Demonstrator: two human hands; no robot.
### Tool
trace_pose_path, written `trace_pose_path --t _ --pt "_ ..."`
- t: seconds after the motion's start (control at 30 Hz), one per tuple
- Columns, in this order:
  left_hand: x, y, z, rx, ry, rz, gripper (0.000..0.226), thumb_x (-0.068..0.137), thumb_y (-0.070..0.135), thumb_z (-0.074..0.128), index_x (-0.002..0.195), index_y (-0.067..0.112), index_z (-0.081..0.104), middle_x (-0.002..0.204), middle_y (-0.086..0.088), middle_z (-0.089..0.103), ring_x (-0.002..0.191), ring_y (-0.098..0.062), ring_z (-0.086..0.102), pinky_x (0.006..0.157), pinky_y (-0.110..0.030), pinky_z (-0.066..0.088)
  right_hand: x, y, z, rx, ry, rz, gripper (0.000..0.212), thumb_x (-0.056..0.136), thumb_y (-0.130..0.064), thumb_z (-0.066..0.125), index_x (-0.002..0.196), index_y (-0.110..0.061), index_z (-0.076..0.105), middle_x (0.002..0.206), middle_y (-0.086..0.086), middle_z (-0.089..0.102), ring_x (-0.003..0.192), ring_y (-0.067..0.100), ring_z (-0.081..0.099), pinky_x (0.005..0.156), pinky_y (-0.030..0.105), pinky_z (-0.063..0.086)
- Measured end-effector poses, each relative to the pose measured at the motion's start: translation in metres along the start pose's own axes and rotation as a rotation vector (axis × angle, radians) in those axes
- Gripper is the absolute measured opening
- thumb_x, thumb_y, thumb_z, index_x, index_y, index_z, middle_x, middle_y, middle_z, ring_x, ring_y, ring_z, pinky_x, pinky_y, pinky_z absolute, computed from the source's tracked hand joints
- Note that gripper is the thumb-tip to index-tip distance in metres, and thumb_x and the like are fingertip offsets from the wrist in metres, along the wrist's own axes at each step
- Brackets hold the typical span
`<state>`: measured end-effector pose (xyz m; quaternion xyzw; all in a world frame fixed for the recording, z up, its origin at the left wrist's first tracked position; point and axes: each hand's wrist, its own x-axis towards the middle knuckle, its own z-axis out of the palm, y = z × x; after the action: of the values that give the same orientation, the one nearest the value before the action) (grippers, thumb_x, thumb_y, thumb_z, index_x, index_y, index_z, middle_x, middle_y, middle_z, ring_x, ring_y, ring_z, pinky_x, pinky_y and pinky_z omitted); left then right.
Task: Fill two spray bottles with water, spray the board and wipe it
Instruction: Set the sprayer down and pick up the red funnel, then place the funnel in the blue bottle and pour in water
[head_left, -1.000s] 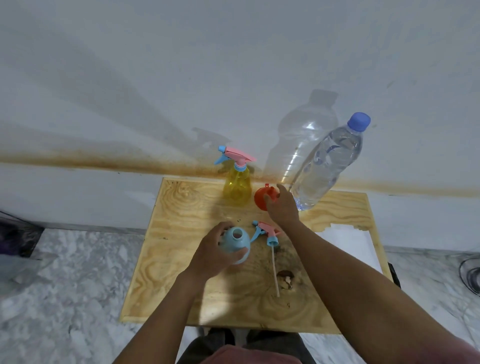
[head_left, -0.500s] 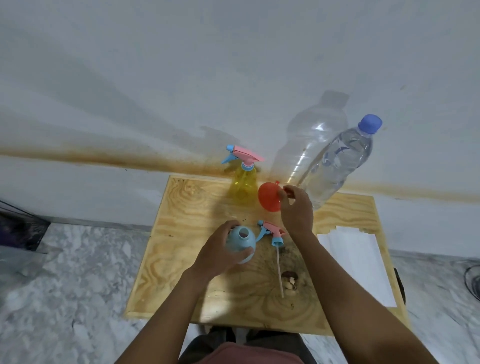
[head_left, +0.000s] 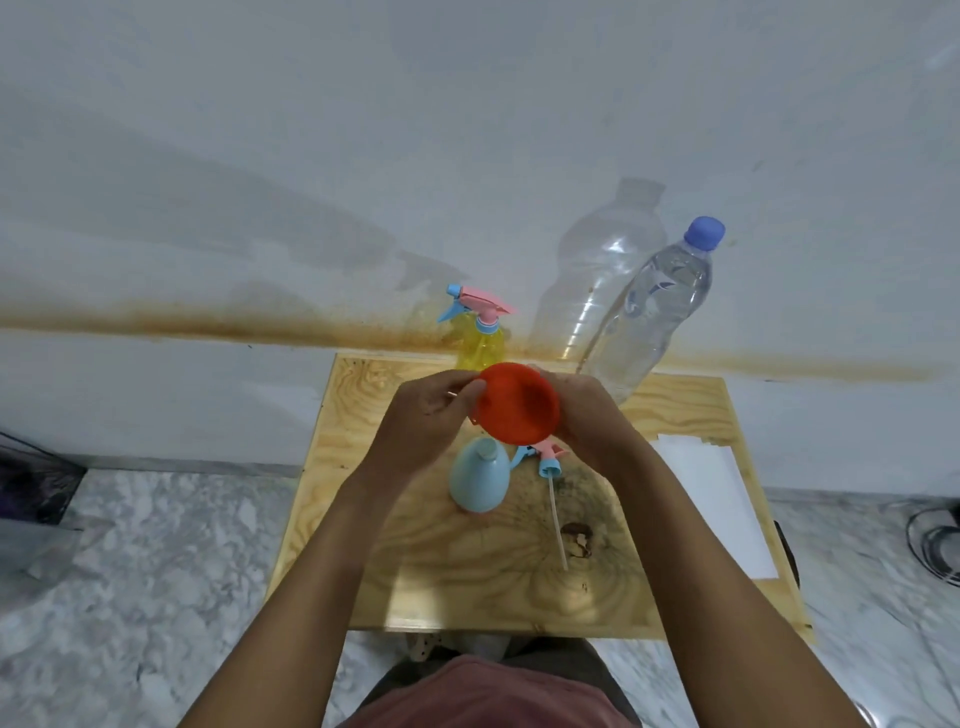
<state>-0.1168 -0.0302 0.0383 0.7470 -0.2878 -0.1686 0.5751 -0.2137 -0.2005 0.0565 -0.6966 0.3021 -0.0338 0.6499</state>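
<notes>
A red funnel (head_left: 519, 404) is held up over the plywood board (head_left: 363, 519), its mouth facing me. My left hand (head_left: 431, 415) pinches its left rim and my right hand (head_left: 587, 415) grips its right side. Below the funnel stands the open light-blue spray bottle (head_left: 479, 480), with no hand on it. Its pink-and-blue spray head (head_left: 548, 460) with a long dip tube lies on the board beside it. A yellow spray bottle (head_left: 480, 340) with its head on stands at the board's back edge. A large clear water bottle (head_left: 649, 322) with a blue cap stands at the back right.
A white sheet (head_left: 717, 509) lies on the board's right part. A dark knot (head_left: 576, 535) marks the wood near the dip tube's end. A white wall with a brown stain line rises behind the board. Marble floor surrounds it, with cables (head_left: 935, 545) at the right.
My right hand lifted the funnel from the board and brought it toward me. My left hand let go of the light-blue bottle and rose to take the funnel's left rim.
</notes>
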Motion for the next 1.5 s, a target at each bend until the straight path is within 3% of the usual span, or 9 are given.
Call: trace_pose_path --t 0.07,0.23,0.57,0.77,0.9,1.03,1.17,1.33,1.5 --pt "-0.001 0.001 -0.002 0.072 0.057 0.049 0.014 0.095 0.014 0.065 0.104 0.008 0.075 0.075 0.007 0.072 0.064 0.0 0.067 0.065 -0.015 0.054 -0.001 0.003 0.003 -0.028 -0.017 0.025 0.024 0.101 -0.018 0.053 0.088 -0.004 0.067 0.085 0.017 0.066 0.074 0.024 0.064 0.064 0.027 0.056" --pt "0.002 -0.003 -0.017 0.247 0.058 -0.025 0.016 0.095 0.016 0.066 0.093 0.006 0.078 0.067 0.005 0.069 0.058 0.006 0.063 0.056 -0.009 0.048 -0.005 0.007 -0.001 0.024 -0.033 0.122 0.046 0.097 -0.059 0.047 0.12 -0.024 0.066 0.107 0.004 0.071 0.096 0.023 0.07 0.089 0.043 0.06" --pt "0.001 -0.008 -0.012 0.309 -0.003 -0.148 0.024 0.094 0.031 0.066 0.089 0.011 0.079 0.063 -0.001 0.072 0.055 -0.001 0.066 0.052 -0.007 0.046 -0.019 0.017 0.005 -0.059 -0.054 0.023 0.021 0.097 -0.02 0.063 0.114 -0.009 0.071 0.095 0.01 0.074 0.077 0.014 0.073 0.071 0.028 0.062" --pt "0.001 -0.011 -0.004 0.259 0.015 -0.153 0.03 0.096 0.036 0.063 0.088 0.013 0.079 0.064 0.0 0.073 0.059 -0.006 0.067 0.056 -0.011 0.049 -0.022 0.025 0.006 0.005 -0.004 0.011 0.016 0.097 -0.021 0.063 0.108 -0.013 0.071 0.099 0.012 0.074 0.083 0.019 0.074 0.069 0.024 0.061" --pt "-0.002 -0.017 0.002 0.199 0.023 -0.172 0.029 0.096 0.038 0.062 0.091 0.015 0.079 0.073 -0.004 0.076 0.065 -0.012 0.072 0.072 -0.034 0.061 -0.021 0.03 0.007 -0.015 0.047 -0.01 0.017 0.097 -0.021 0.064 0.109 -0.012 0.071 0.099 0.014 0.074 0.09 0.029 0.074 0.076 0.032 0.063" --pt "-0.005 -0.022 0.005 0.073 0.034 -0.228 0.023 0.097 0.035 0.062 0.096 0.017 0.077 0.082 -0.002 0.076 0.07 -0.013 0.073 0.077 -0.045 0.061 -0.021 0.036 0.009 -0.027 0.069 0.012 0.023 0.096 -0.019 0.064 0.114 -0.004 0.07 0.097 0.014 0.074 0.077 0.022 0.074 0.063 0.022 0.06" --pt "-0.011 -0.026 0.006 0.075 0.031 -0.249 0.012 0.098 0.027 0.061 0.097 0.022 0.073 0.083 0.006 0.072 0.063 -0.004 0.067 0.079 -0.045 0.061 -0.018 0.045 0.014 -0.06 0.09 0.034 0.027 0.097 -0.021 0.064 0.117 -0.005 0.069 0.095 0.009 0.074 0.076 0.017 0.073 0.06 0.019 0.057" --pt "-0.013 -0.028 0.008 0.099 0.068 -0.263 0.012 0.097 0.027 0.062 0.097 0.023 0.073 0.087 0.006 0.071 0.079 -0.012 0.067 0.08 -0.041 0.059 -0.019 0.048 0.016 -0.129 0.091 0.005 0.025 0.098 -0.03 0.06 0.112 -0.012 0.07 0.085 0.0 0.074 0.068 0.005 0.071 0.067 0.025 0.059" --pt "-0.005 -0.006 0.007 0.167 0.168 -0.183 0.029 0.096 0.035 0.061 0.116 0.016 0.071 0.092 0.004 0.066 0.082 -0.008 0.065 0.073 -0.035 0.06 -0.018 0.041 -0.003 -0.266 0.265 -0.127 0.022 0.099 -0.035 0.057 0.11 -0.021 0.069 0.098 -0.004 0.073 0.087 0.015 0.071 0.077 0.03 0.057"
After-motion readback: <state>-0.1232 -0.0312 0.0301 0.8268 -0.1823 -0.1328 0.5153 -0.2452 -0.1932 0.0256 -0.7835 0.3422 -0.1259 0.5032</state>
